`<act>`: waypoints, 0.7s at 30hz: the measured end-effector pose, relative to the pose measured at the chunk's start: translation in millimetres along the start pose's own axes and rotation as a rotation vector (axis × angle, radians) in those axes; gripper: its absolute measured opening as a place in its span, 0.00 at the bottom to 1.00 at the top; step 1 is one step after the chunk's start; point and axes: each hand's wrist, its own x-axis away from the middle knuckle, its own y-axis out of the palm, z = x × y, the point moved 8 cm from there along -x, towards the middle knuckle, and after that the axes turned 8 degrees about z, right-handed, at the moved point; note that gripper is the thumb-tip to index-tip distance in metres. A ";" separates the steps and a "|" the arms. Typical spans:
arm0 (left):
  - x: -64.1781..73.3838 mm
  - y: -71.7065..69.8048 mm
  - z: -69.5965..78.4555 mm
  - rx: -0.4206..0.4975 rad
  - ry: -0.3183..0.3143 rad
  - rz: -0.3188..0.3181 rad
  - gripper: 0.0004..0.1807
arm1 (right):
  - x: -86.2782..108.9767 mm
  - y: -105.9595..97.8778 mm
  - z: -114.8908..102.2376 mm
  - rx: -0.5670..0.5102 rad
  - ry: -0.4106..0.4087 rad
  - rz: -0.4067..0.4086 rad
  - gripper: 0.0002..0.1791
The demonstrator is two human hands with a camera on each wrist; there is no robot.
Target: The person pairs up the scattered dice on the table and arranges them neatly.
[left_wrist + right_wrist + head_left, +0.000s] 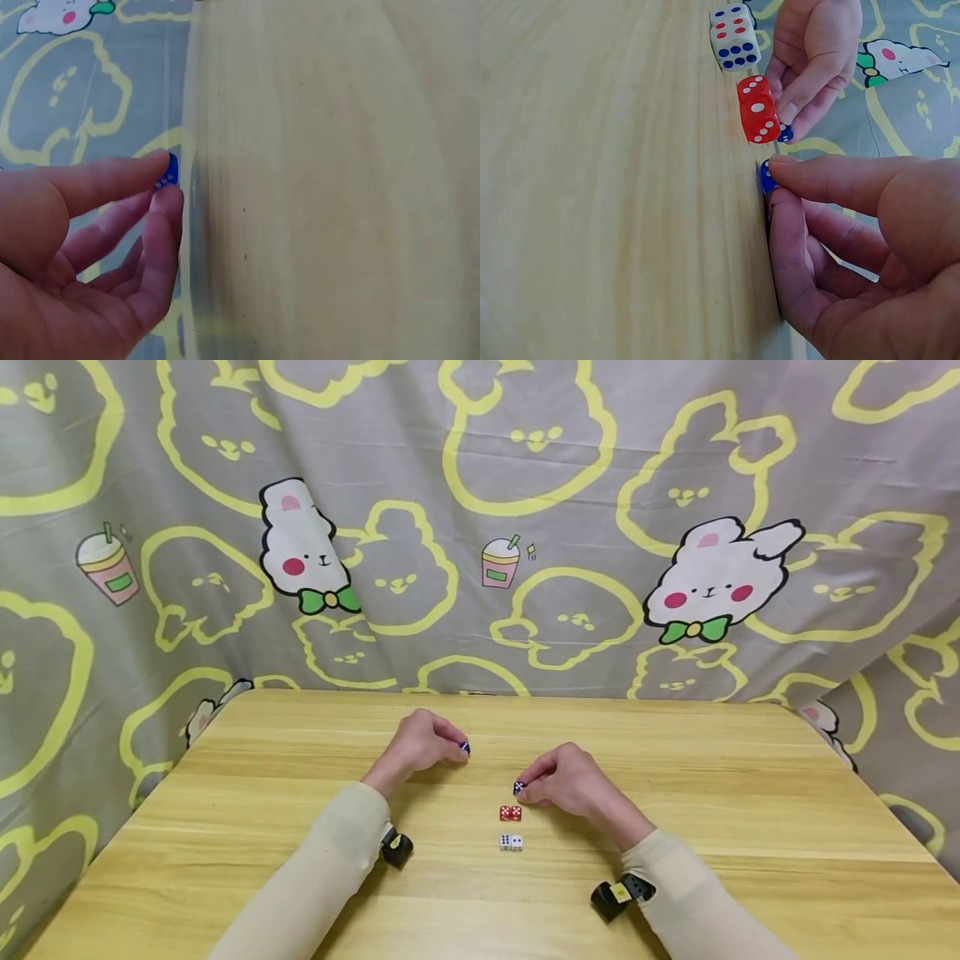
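My left hand [426, 742] pinches a blue die [172, 171] between thumb and fingertips, towards the back of the table. Nearer the middle, my right hand [572, 781] pinches another blue die [519, 787], which is at or just above the tabletop. Just in front of that die sit two red dice [510, 813], side by side and touching. Closer to me stand two white dice [511, 842], also side by side. In the right wrist view the red pair [758, 110] and white pair [735, 37] line up beyond the right hand's die [768, 178].
The wooden table [225, 827] extends to both sides of the dice. A grey curtain [420, 460] with yellow outlines and rabbit prints hangs behind the table's back edge and down its sides. Each wrist wears a black strap-on camera [609, 900].
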 end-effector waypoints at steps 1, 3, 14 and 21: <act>1.5 1.6 1.0 0.016 -0.001 -0.015 0.07 | -0.1 -0.2 0.0 0.001 0.000 0.002 0.06; 5.0 5.3 3.1 0.048 -0.002 -0.050 0.07 | -0.2 -0.4 -0.1 0.003 -0.003 0.005 0.06; 18.7 25.3 15.0 0.100 0.035 -0.178 0.07 | 0.1 -0.7 -0.5 0.015 -0.016 0.009 0.07; 24.3 39.8 24.1 0.142 0.068 -0.256 0.08 | 0.1 -0.9 -1.4 0.018 -0.019 0.010 0.07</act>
